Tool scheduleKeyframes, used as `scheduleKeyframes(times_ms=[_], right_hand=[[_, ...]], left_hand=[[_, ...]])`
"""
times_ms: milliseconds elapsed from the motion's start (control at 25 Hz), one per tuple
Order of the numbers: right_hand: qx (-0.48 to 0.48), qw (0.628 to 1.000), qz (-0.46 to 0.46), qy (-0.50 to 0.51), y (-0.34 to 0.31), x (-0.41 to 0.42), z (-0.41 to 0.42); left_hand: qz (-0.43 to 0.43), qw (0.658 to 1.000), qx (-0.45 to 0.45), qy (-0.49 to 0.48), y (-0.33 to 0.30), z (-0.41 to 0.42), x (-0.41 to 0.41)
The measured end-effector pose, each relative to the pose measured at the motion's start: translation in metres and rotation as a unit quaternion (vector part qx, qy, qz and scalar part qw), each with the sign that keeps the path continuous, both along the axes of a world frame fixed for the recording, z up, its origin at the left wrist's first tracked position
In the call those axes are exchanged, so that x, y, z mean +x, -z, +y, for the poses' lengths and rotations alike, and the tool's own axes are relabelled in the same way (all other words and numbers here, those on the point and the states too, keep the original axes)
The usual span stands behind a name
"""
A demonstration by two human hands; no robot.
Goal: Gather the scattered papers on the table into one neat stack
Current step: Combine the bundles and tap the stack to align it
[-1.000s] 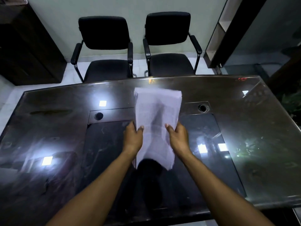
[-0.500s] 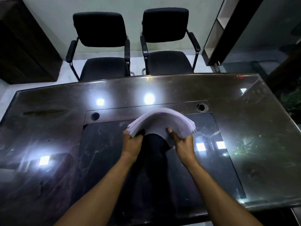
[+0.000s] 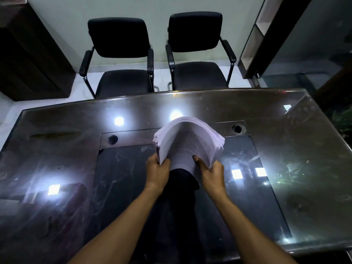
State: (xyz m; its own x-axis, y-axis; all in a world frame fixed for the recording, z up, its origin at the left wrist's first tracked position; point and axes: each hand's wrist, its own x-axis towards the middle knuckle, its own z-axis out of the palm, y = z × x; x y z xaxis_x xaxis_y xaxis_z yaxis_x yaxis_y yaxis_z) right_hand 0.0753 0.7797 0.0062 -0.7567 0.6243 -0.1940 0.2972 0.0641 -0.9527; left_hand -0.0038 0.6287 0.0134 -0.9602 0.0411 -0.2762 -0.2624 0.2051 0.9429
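A thick stack of white papers [image 3: 187, 141] is held above the middle of the dark glass-topped table [image 3: 57, 149], bent into an arch with its two side edges fanned downward. My left hand [image 3: 157, 173] grips the stack's left edge. My right hand [image 3: 210, 173] grips its right edge, thumb pressed on the sheets. No loose papers show elsewhere on the table.
Two black armchairs [image 3: 122, 60] [image 3: 198, 54] stand behind the table's far edge. Round cable holes [image 3: 112, 139] [image 3: 237, 128] sit in the table's centre panel. A dark cabinet [image 3: 28, 60] is at the far left, a shelf unit [image 3: 255, 35] at the far right.
The stack, first held flat and upright between both hands, has been tipped down and bent into an arch. Both hands keep their grip on its sides.
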Motion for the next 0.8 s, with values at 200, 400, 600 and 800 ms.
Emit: scheduleKeyframes(times_ms=[200, 400, 600, 800], right_hand=[[-0.009, 0.999, -0.045, 0.001, 0.010, 0.005, 0.003], [0.043, 0.996, -0.062, -0.038, 0.004, 0.001, 0.013], [-0.038, 0.991, 0.002, -0.125, -0.041, -0.021, 0.043], [-0.225, 0.964, 0.135, -0.032, -0.078, -0.037, 0.044]], left_hand=[[-0.025, 1.000, 0.008, 0.015, 0.013, -0.005, 0.002], [-0.059, 0.997, -0.001, 0.056, 0.002, -0.005, -0.019], [-0.038, 0.984, 0.017, 0.175, -0.040, -0.017, -0.078], [-0.159, 0.927, 0.308, 0.145, -0.059, -0.045, -0.090]])
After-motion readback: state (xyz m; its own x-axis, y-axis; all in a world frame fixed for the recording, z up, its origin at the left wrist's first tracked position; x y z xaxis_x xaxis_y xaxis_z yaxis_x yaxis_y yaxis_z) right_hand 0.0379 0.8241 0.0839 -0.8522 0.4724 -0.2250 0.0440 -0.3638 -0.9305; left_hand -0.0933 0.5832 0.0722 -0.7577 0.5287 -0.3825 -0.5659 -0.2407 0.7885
